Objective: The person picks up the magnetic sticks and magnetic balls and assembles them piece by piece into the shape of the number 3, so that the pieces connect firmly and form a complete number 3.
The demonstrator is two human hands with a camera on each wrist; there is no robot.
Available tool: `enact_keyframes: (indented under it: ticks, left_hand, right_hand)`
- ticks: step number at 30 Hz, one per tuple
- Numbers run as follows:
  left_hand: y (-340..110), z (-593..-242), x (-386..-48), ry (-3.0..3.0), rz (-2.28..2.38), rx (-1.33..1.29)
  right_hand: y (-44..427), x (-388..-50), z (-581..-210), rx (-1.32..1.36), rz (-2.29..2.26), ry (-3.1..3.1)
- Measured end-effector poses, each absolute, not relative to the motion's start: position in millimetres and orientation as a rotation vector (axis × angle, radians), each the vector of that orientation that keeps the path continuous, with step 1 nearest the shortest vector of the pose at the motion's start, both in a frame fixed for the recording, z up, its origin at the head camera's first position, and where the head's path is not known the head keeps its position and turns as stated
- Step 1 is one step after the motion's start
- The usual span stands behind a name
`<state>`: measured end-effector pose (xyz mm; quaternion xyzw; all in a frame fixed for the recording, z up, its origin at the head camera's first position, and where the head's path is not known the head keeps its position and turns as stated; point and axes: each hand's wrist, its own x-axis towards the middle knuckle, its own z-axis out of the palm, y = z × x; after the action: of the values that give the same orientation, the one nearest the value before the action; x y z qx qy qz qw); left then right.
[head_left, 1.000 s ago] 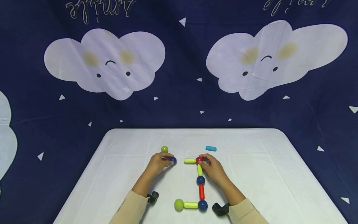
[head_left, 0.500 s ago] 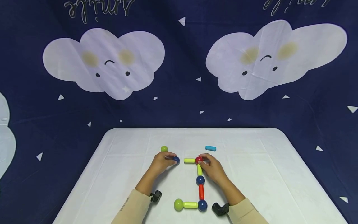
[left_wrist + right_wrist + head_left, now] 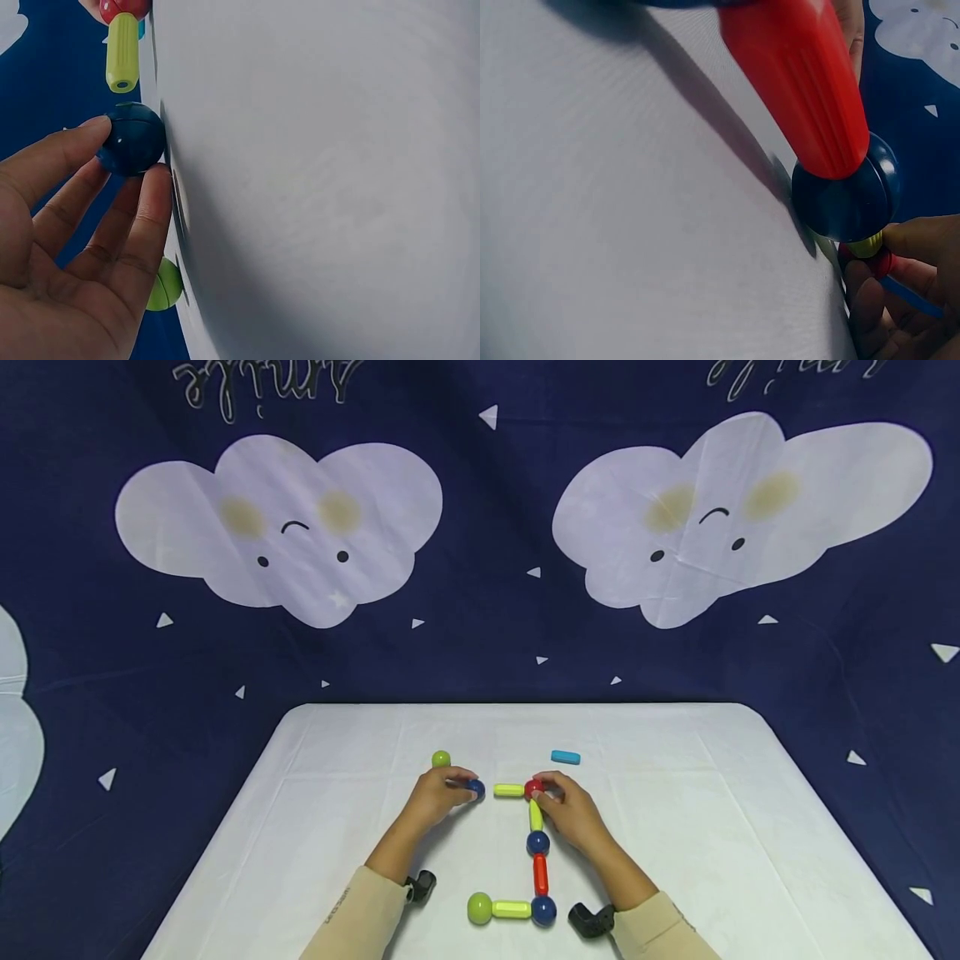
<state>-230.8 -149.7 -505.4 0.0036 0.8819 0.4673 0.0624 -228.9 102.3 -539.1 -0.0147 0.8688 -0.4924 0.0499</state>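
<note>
My left hand (image 3: pixel 437 797) pinches a blue ball (image 3: pixel 476 790) between thumb and fingers; the left wrist view shows this ball (image 3: pixel 133 139) just short of the free end of a yellow-green stick (image 3: pixel 122 56). That stick (image 3: pixel 509 791) joins a red ball (image 3: pixel 534 789), which my right hand (image 3: pixel 576 812) grips. From the red ball a second yellow-green stick (image 3: pixel 536 816) runs down to a blue ball (image 3: pixel 537 842), then a red stick (image 3: pixel 541 875), another blue ball (image 3: pixel 543 911), a yellow-green stick (image 3: pixel 512 910) and a green ball (image 3: pixel 480 908).
A loose green ball (image 3: pixel 441 759) lies behind my left hand. Farther back on the right is a light blue stick (image 3: pixel 566 757). All stand on a white table (image 3: pixel 675 760), with a dark blue cloud-patterned cloth (image 3: pixel 480 577) beyond it.
My left hand has moved right with its blue ball, closer to the stick's free end. The right hand and the joined pieces have stayed in place.
</note>
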Motion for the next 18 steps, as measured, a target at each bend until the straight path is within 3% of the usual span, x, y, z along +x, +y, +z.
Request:
enact_keyframes:
  ticks: [18]
  left_hand:
    - [-145.2, -506.8, -231.7, 2.659, 1.407, 0.038]
  right_hand:
    - [100.9, -228.7, -539.5, -0.050, -1.507, 2.639]
